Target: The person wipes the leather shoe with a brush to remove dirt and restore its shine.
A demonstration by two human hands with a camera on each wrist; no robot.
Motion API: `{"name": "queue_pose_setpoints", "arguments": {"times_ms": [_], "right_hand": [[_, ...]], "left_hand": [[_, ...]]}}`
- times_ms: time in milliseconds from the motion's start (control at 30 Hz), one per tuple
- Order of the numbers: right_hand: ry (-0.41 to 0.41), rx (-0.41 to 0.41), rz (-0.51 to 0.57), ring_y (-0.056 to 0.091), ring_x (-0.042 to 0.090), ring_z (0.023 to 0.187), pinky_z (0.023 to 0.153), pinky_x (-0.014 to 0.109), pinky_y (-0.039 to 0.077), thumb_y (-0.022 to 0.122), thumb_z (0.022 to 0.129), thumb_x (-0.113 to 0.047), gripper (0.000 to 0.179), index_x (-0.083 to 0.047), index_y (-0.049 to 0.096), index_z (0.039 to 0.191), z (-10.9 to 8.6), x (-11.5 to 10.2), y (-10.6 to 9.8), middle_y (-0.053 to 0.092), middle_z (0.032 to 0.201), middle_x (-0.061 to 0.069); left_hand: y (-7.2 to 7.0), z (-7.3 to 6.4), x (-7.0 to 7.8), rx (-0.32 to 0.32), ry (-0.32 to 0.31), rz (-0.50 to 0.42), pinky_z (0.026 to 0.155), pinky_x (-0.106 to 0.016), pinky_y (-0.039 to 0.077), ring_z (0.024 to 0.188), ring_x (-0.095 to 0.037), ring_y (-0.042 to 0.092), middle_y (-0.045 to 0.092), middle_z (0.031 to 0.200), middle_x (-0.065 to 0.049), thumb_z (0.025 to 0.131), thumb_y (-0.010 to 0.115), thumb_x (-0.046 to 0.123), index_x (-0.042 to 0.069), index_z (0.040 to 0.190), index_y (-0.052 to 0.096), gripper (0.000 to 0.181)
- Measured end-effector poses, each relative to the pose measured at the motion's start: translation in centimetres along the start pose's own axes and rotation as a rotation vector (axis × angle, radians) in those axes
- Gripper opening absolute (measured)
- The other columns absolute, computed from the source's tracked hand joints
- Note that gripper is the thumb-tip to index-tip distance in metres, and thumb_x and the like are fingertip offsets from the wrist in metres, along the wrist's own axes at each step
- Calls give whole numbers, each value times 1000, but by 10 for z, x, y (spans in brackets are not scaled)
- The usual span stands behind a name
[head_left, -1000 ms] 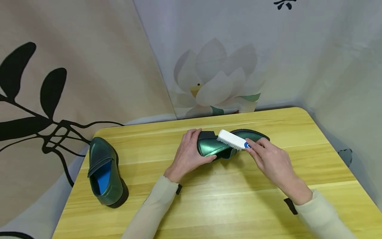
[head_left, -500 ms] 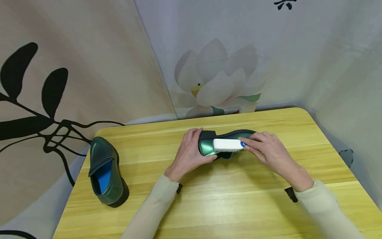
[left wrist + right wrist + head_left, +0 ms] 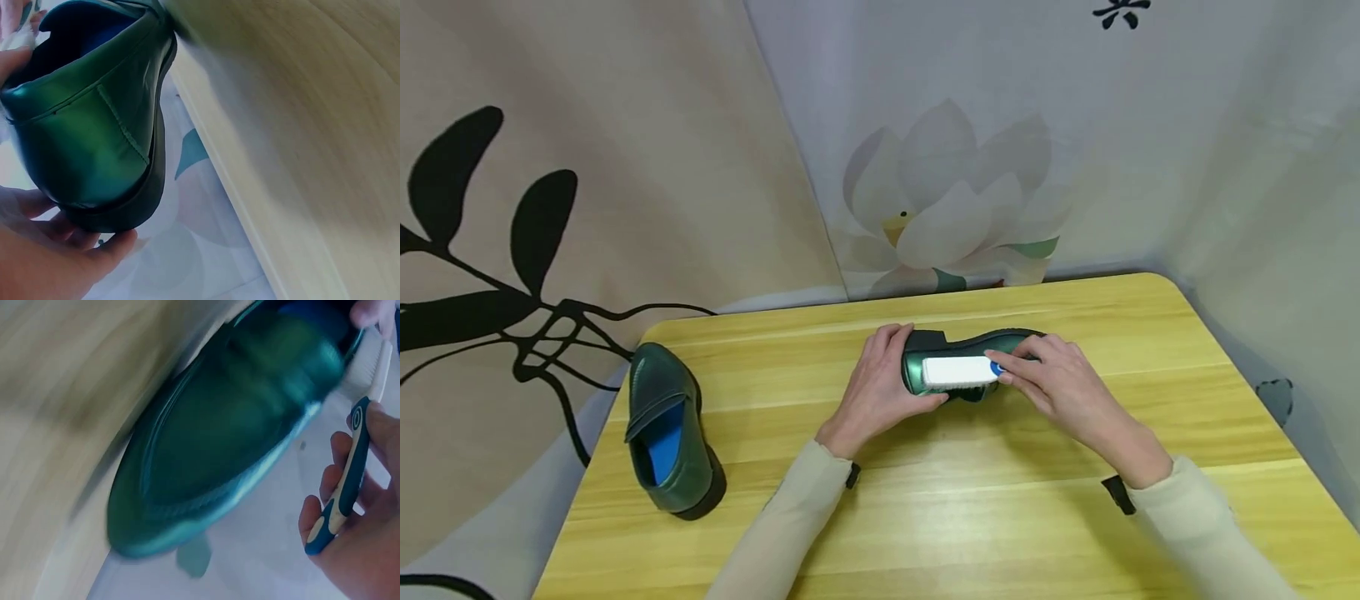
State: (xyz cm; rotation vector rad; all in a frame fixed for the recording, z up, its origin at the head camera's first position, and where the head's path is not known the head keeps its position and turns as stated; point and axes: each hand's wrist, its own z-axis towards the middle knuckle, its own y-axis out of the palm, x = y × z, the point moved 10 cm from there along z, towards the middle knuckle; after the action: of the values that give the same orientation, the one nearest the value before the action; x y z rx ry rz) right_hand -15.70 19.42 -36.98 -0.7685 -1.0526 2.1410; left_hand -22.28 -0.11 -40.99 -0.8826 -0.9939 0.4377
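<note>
- Pale cloth [image 3: 692,150] with printed black leaves [image 3: 542,229] and a large flower [image 3: 951,200] stands behind a yellowish wooden table [image 3: 925,517].
- On the table, near the middle of its far part, the held shoe [image 3: 981,346] is on its side; it is green and shiny.
- Its long axis runs from left to right. The heel points to the left, the toe to the right, the black sole faces to the cloth, and its mouth faces the person.
- The left hand [image 3: 883,379] grips the heel end: its thumb [image 3: 12,61] is at the rim of the mouth, and other fingers [image 3: 119,244] are bent below the heel, so the shoe is between them.
- The right hand [image 3: 1067,396] holds the brush [image 3: 958,372]; thumb and fingers are closed around the blue and white handle [image 3: 351,472].
- The brush lies along the shoe, its white head pointing to the left, over the side of the heel half. How hard the bristles press, I cannot tell.
- Well apart, near the left table edge, the second shoe [image 3: 692,454] stands upright, toe pointing away from the person, blue inside.
</note>
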Motion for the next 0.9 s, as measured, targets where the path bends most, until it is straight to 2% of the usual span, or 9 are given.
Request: {"name": "queue_pose_setpoints", "arguments": {"times_ms": [100,167,233,333,500,633,733,900], "right_hand": [[-3,-10,-10,56,23,87,71,41,42,37,107,-54,57,-18,74,132,2,-5,3,66,101,1],[36,0,-24,56,23,86,72,41,41,53,105,-46,43,-18,75,130,1,0,-1,66,99,1],[79,23,-39,55,24,84,70,40,39,69,99,-33,34,-16,76,127,-1,8,-6,65,98,2],[113,56,-35,55,25,83,70,42,39,83,85,-12,42,-14,76,127,1,12,-10,65,96,3],[81,88,3,58,27,85,70,43,44,82,87,-11,42,-14,75,129,13,-1,-2,65,95,4],[69,67,-2,59,26,85,69,42,46,80,89,-14,42,-15,74,131,16,-10,7,65,95,3],[104,51,-33,58,26,83,68,41,45,80,90,-15,41,-15,74,130,13,-7,7,65,94,4],[190,76,-97,55,28,80,64,38,41,80,90,-13,39,-13,75,129,6,6,-3,64,91,7]], "left_hand": [[2,0,0,-15,0,-1,102,-48,48,129,-34,47,46,146,-17,72,92,47,-1,152,45,104],[4,-1,-1,-25,-8,-7,100,-47,49,129,-33,46,46,147,-16,72,92,48,0,153,44,105],[4,-1,-2,-26,-15,-9,98,-46,50,129,-32,47,46,147,-16,72,91,50,1,153,45,105],[2,-1,-2,-10,-14,-6,97,-46,49,128,-32,47,46,146,-16,72,91,50,1,152,46,104],[-1,-1,1,4,2,6,101,-47,48,127,-32,48,47,145,-16,73,91,50,0,151,47,103],[0,0,3,-1,9,12,103,-47,47,128,-32,48,47,145,-17,72,91,51,0,151,47,103],[1,1,5,0,15,10,103,-47,47,129,-33,47,47,146,-17,73,91,51,1,151,47,103],[-1,0,2,3,-4,5,102,-47,47,130,-32,46,47,146,-16,73,90,51,1,151,47,102]]}}
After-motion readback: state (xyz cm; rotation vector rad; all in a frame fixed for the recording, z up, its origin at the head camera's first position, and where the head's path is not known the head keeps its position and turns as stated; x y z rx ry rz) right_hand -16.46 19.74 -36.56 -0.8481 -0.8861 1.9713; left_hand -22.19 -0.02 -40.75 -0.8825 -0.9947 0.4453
